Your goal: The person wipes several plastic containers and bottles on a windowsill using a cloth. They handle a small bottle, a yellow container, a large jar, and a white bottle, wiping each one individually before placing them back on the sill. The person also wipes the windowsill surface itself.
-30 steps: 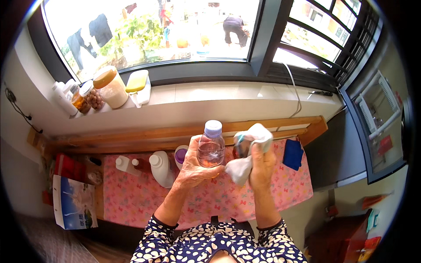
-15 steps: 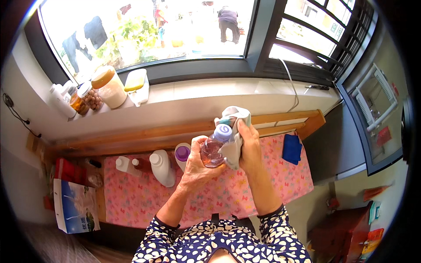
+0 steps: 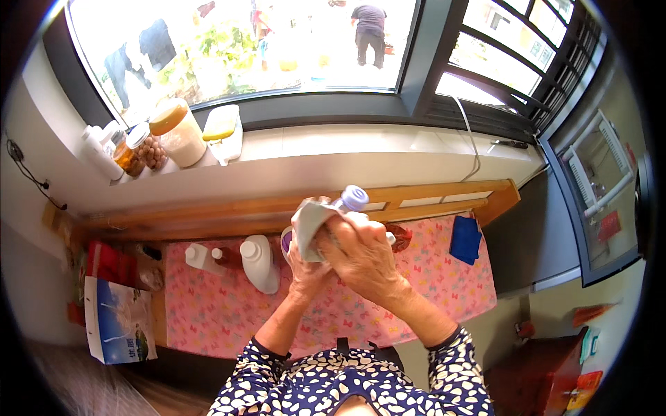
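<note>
Above the table I hold a clear plastic bottle with a pale lilac cap [image 3: 354, 198], tilted; its body is mostly hidden. My left hand [image 3: 305, 272] is closed round the bottle from the left, its fingers partly covered. A pale cloth [image 3: 309, 227] wraps the bottle's side, and my right hand [image 3: 368, 262], slightly blurred, is closed over the cloth against it. Behind my left hand a purple-capped container [image 3: 286, 239] shows only in part. To the right of my right hand lies a reddish bottle [image 3: 399, 238], partly covered by it.
A white jug [image 3: 259, 265], a small white bottle [image 3: 199, 255] and a brown bottle [image 3: 223, 256] stand on the pink tablecloth [image 3: 229, 312]. A folded blue cloth [image 3: 465, 239] lies at the right. Several jars [image 3: 178, 135] line the windowsill. A paper bag [image 3: 120, 322] stands at the left.
My right hand has swung over the bottle's front with the cloth, which now covers its left side. The bottle's body has become hidden, and the reddish bottle behind has come into view.
</note>
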Demonstrator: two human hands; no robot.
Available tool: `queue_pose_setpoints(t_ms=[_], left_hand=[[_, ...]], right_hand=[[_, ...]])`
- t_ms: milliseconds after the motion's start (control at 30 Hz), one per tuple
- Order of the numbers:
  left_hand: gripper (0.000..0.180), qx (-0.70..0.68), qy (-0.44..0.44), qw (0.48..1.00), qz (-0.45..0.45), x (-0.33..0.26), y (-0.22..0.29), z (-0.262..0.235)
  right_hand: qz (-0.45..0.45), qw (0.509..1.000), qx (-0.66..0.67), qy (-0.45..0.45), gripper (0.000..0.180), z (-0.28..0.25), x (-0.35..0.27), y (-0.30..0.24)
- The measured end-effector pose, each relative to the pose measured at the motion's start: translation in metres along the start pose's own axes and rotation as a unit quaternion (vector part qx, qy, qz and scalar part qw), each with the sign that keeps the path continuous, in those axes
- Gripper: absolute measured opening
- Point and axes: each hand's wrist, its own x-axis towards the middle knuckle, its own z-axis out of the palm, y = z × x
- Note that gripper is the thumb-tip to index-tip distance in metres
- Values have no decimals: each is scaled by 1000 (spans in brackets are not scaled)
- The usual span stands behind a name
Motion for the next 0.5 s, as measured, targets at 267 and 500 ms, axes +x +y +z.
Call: queue_pose_setpoints(t_ms=[267,500], left_hand=[[97,136,-46,988,66,-23,-13,15],[107,-97,-152,975,130,-25,-12,13]], right_hand=[[25,921,43,-387,22,-27,59,31],[-10,799,394,-454,32,41,18,109]])
